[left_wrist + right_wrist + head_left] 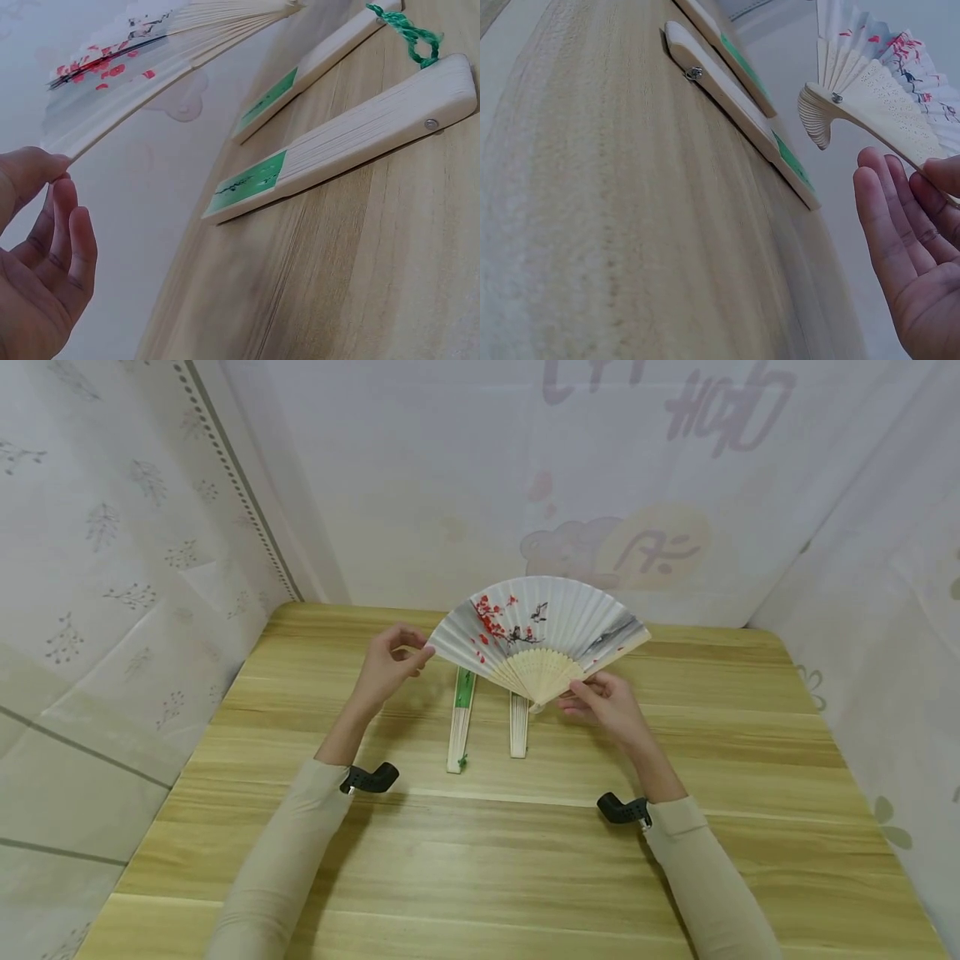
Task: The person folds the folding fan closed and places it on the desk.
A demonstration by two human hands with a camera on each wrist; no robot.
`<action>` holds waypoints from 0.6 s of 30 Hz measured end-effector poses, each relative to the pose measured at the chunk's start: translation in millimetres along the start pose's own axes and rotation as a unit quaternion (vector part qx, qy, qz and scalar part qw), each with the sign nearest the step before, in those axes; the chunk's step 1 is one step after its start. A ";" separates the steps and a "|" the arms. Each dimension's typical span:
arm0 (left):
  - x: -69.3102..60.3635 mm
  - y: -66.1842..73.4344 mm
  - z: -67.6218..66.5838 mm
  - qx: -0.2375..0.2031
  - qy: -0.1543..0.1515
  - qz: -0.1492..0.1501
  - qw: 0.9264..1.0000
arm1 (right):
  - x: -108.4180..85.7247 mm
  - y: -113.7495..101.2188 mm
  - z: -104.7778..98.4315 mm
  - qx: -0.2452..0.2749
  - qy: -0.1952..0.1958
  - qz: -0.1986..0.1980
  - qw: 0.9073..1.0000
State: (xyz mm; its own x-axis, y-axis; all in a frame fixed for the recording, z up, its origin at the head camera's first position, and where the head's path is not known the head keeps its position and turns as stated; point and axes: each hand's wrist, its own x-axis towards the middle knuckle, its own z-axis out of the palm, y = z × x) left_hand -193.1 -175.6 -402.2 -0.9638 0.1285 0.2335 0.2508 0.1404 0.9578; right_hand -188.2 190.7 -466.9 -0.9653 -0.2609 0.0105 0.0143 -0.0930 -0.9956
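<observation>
A spread folding fan (558,618), white and grey with red blossoms, dark birds and pale pierced ribs, is held up above the table. At its left outer corner, my left hand (392,664) pinches the edge between thumb and fingertip; the left wrist view shows this pinch too. My right hand (606,703) pinches the right outer rib near the pivot, thumb on the near side. Beneath the fan, two folded fans lie on the table: one with green cloth and a green cord (460,727), another (518,727) partly hidden by the spread fan.
The wooden table (465,877) has its far edge close to a pale printed curtain (420,485). More patterned cloth (135,568) hangs along the left side. Black wrist-worn devices (375,777) sit at both cuffs.
</observation>
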 end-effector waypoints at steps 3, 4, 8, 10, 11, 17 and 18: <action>4.2 -6.7 -0.3 0.005 0.003 -0.008 1.000 | 1.8 -1.4 -0.5 -0.018 -0.006 -0.004 1.000; 5.7 -9.9 -0.7 0.008 0.004 -0.008 1.000 | 2.0 -1.7 -0.3 -0.022 -0.007 -0.005 1.000; 10.7 -22.4 -2.6 0.014 0.006 -0.003 1.000 | 1.9 -3.1 -0.5 -0.030 -0.014 -0.009 0.999; 11.8 -24.1 -3.2 0.017 0.004 0.001 1.000 | 1.9 -3.6 -0.8 -0.033 -0.017 -0.011 0.999; 12.0 -24.5 -3.4 0.017 0.004 0.003 1.000 | 2.0 -3.7 -1.2 -0.036 -0.019 -0.012 0.999; 13.0 -22.9 -3.1 0.026 -0.003 0.011 1.000 | 1.4 -6.2 -1.1 -0.057 -0.025 -0.015 0.998; 13.0 -22.0 -3.1 0.029 -0.004 0.012 0.999 | 1.2 -6.9 -0.5 -0.059 -0.026 -0.015 0.998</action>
State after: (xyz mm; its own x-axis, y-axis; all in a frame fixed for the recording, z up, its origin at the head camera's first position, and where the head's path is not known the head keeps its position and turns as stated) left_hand -211.4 -180.0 -419.7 -0.9566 0.1404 0.2554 0.2794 0.1935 0.9405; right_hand -189.5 191.6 -460.1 -0.9502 -0.3088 0.0425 -0.0484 0.0112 -0.9988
